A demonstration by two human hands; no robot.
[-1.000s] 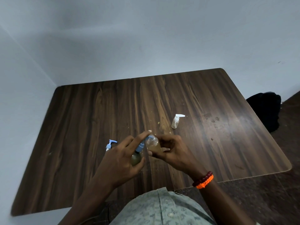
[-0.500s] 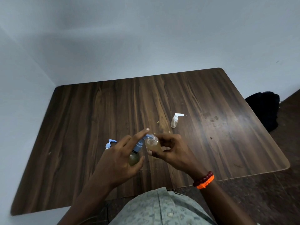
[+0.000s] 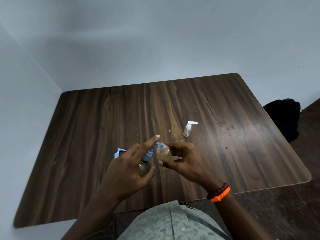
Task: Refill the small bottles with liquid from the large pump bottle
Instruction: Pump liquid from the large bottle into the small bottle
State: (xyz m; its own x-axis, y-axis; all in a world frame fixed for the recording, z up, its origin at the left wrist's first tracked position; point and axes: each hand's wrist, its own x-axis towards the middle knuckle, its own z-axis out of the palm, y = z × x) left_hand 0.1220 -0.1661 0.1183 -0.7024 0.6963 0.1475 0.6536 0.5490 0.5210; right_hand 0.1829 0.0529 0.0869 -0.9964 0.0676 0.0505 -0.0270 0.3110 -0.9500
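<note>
Pump bottle [image 3: 145, 166] gripped by left hand [image 3: 126, 172], nozzle held over small bottle [image 3: 164, 153] pinched in right hand [image 3: 187, 161]

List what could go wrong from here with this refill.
1. The left hand holds the pump bottle in the air, its blue nozzle at the narrow mouth of the small bottle gripped by the right hand. A slight wobble could send liquid onto the table.
2. The small bottle looks partly filled with amber liquid; more pumps may overflow it.
</note>
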